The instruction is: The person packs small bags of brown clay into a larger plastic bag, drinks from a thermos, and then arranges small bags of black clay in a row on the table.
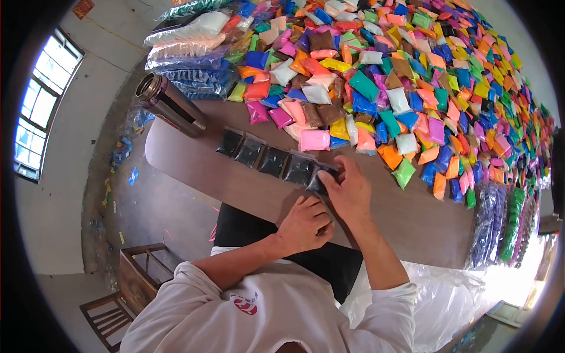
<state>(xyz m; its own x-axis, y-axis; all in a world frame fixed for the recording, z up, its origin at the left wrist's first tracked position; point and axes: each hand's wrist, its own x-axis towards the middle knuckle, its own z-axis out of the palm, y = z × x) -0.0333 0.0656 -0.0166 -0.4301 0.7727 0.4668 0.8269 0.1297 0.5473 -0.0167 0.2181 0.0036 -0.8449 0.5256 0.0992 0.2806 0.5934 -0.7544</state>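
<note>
A row of black packets in clear plastic [273, 161] lies across the brown table [406, 220], running from near the flask to my right hand [351, 189]. My right hand is closed on the packet at the row's right end [318, 180], thumb on top and fingers at its far side. Just below that packet, by the table's front edge, my left hand [306, 225] is closed with its fingers curled in. Whatever it may hold is hidden.
A big heap of colourful small packets [376, 88] covers the table's far side. A metal flask [172, 106] stands open at the left, beside stacked packet strips [191, 62]. More bundled strips [491, 226] lie at the right end. A wooden chair [138, 276] is at lower left.
</note>
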